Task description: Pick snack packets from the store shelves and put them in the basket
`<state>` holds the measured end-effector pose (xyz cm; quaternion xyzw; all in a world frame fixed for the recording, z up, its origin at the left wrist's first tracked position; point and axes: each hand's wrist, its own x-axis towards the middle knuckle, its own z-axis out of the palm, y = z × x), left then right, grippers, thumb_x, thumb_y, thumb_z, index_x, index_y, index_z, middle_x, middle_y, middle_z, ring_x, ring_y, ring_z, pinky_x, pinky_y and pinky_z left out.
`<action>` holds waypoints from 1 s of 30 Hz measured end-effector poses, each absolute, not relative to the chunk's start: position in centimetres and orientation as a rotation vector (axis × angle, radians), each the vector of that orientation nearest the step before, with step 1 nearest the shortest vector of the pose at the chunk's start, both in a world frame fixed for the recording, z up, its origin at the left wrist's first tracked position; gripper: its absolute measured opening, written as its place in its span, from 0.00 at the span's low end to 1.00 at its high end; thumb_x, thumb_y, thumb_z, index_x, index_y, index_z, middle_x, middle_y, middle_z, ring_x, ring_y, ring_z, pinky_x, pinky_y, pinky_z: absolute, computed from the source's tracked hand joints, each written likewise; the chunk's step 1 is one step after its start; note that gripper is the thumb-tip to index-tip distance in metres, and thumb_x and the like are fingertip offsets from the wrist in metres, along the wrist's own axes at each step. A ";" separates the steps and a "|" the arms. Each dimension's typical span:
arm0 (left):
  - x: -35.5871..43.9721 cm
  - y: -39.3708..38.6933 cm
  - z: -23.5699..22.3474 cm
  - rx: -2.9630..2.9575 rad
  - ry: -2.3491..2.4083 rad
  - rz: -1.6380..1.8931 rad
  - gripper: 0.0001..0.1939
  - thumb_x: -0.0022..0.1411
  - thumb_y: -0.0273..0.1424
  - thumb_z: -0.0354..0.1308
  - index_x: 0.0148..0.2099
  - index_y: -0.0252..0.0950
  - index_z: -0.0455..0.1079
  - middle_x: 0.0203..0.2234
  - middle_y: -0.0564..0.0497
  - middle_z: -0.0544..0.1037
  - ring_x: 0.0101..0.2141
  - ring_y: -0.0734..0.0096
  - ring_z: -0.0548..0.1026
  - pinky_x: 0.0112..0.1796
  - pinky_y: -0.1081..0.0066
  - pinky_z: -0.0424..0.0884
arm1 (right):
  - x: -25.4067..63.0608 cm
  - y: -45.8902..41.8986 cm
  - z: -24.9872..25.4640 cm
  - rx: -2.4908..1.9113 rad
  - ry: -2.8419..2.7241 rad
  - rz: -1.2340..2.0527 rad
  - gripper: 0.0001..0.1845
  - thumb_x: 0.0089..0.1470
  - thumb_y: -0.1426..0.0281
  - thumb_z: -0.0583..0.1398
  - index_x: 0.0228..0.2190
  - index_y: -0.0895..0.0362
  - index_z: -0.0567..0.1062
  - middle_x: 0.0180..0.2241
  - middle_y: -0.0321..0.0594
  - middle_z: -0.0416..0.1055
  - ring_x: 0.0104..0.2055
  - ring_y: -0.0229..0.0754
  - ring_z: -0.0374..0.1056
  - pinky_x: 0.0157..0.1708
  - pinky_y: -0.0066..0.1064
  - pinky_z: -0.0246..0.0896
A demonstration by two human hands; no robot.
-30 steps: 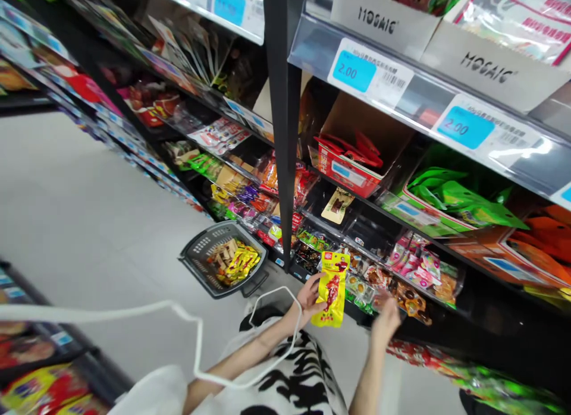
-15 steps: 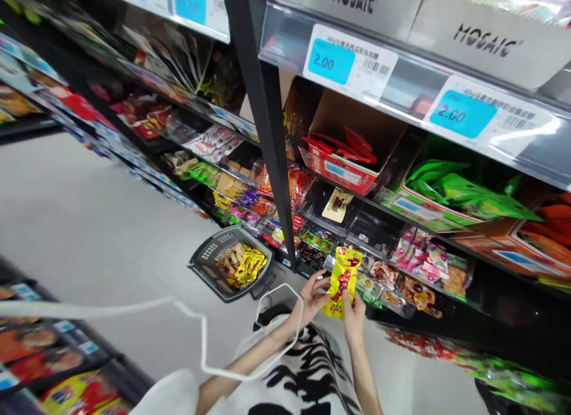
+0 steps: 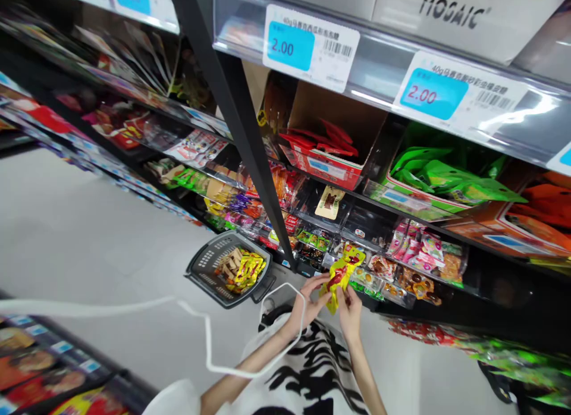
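Note:
A small yellow snack packet (image 3: 342, 271) with red print is held up in front of my body, its top tilted to the right. My left hand (image 3: 308, 302) grips its left side, fingers curled against the lower part. From the right, my right hand (image 3: 350, 313) pinches the packet's lower edge with the thumb on the front. On the floor to the left stands a dark grey basket (image 3: 206, 254). Inside it lie several yellow packets (image 3: 250, 270), similar in colour to the held one, beside tan packets (image 3: 228, 265).
Behind the packet, low shelf bins hold candy packs (image 3: 417, 248) and one cream packet (image 3: 329, 202). Above are a red box (image 3: 330, 168), green bags (image 3: 450, 174) and a price-tagged shelf edge (image 3: 375, 70). A black post (image 3: 250, 118) stands left. A white cable (image 3: 207, 338) crosses the view.
The yellow packet has turned and creased between my hands, its front now angled and narrower. Both hands stay on it. My view has shifted slightly, moving the upper shelves left and up.

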<state>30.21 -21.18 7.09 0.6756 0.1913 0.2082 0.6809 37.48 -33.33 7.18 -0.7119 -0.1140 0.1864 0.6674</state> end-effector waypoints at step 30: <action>28.3 -21.7 7.8 1.138 0.392 0.018 0.30 0.52 0.43 0.70 0.54 0.32 0.73 0.36 0.46 0.82 0.38 0.58 0.79 0.39 0.65 0.74 | 39.3 -31.8 7.9 -1.441 -0.181 0.549 0.21 0.48 0.53 0.68 0.26 0.59 0.79 0.23 0.39 0.74 0.22 0.37 0.63 0.25 0.30 0.62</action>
